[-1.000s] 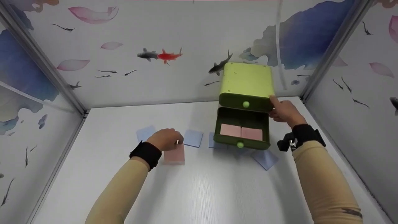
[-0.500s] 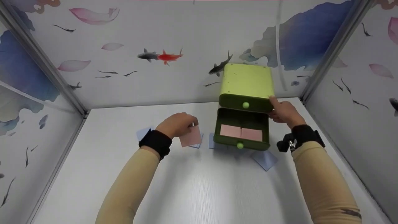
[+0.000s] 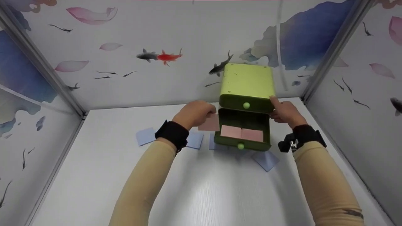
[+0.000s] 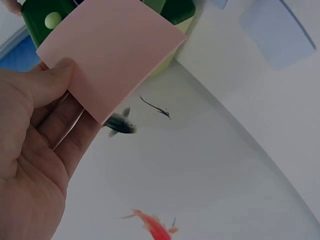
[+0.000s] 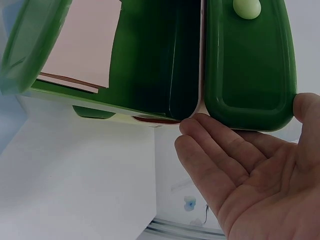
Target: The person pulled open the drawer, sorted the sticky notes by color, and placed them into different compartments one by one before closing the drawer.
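In the middle of the head view, the left hand pinches a pink square note pad by its edge. The left wrist view shows the thumb lying on the near face of this pad and other fingers behind it, so the grip is narrow. The pad is above the worktop, just at the left side of the pulled-out lower drawer; whether it touches the drawer, I cannot tell.

The drawer belongs to a small green cabinet, which stands right of centre, in front of the back wall. Its upper drawer is pushed in. Inside the lower drawer lie two pink pads, side by side near the front.

The right hand is at the right side of the cabinet. Its thumb touches the corner of the upper drawer front, while the other fingers lie rather straight along the side, as the right wrist view shows.

On the worktop are blue note pads: one at centre left, one near the left forearm, one partly hidden by the drawer, and one turned obliquely, lower right of the drawer. Both wrists wear black bands. A red fish decorates the back wall.
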The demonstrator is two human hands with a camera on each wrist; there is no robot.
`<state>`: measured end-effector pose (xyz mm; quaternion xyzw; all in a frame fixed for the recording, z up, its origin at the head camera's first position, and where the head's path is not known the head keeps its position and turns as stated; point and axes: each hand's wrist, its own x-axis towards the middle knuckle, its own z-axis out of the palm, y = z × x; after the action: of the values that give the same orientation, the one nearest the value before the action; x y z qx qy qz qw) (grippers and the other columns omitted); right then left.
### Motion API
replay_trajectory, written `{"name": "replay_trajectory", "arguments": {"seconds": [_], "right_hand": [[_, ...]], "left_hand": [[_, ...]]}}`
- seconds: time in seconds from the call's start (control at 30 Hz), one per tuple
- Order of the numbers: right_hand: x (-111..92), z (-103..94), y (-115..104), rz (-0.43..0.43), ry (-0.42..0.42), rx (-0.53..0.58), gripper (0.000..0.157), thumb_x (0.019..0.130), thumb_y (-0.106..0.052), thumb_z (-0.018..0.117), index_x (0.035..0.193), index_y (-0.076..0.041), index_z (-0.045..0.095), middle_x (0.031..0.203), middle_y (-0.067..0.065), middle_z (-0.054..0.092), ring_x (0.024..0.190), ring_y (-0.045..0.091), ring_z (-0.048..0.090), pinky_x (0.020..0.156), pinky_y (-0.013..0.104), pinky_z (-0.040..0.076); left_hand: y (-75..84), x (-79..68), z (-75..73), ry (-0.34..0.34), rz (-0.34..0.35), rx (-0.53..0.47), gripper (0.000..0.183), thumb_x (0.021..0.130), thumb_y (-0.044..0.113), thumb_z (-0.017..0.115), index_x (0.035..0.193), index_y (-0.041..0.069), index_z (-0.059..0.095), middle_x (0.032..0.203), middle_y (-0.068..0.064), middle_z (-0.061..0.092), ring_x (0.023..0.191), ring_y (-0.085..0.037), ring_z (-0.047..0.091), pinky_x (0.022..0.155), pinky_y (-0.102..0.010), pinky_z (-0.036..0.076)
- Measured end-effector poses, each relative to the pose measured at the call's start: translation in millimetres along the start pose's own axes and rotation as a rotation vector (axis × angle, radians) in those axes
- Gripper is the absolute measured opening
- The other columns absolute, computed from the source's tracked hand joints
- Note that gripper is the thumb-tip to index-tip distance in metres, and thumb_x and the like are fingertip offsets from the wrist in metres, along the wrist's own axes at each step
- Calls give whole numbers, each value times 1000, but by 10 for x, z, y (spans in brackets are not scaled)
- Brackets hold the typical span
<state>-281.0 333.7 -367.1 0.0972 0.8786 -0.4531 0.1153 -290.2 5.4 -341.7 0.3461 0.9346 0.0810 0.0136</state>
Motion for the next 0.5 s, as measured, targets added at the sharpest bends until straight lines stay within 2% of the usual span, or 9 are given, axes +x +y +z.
{"name": "replay_trajectory", "arguments": {"seconds": [0.23, 0.33, 0.5], "right_hand": [[15, -4, -1, -5, 12, 1, 91, 97, -65, 25, 144, 12, 31, 125, 25, 58, 88, 7, 63, 84, 24, 55], [25, -3, 1, 0, 13, -5, 91, 97, -65, 25, 144, 12, 32, 124, 25, 59, 88, 7, 63, 87, 26, 55], [19, 9, -5, 12, 18, -13, 91, 97, -65, 24, 144, 12, 32, 127, 27, 57, 98, 14, 63, 92, 29, 54]], "left_hand": [[178, 247, -17, 12, 14, 46, 27, 98, 6, 56, 120, 15, 70, 117, -3, 71, 108, -20, 65, 96, -33, 52], [255, 329, -6, 4, 14, 50, 30, 97, 5, 57, 122, 16, 70, 119, -2, 70, 111, -19, 65, 97, -32, 52], [360, 463, 81, -32, 34, 74, 31, 98, 7, 56, 124, 18, 68, 120, 0, 70, 110, -17, 65, 96, -30, 53]]}}
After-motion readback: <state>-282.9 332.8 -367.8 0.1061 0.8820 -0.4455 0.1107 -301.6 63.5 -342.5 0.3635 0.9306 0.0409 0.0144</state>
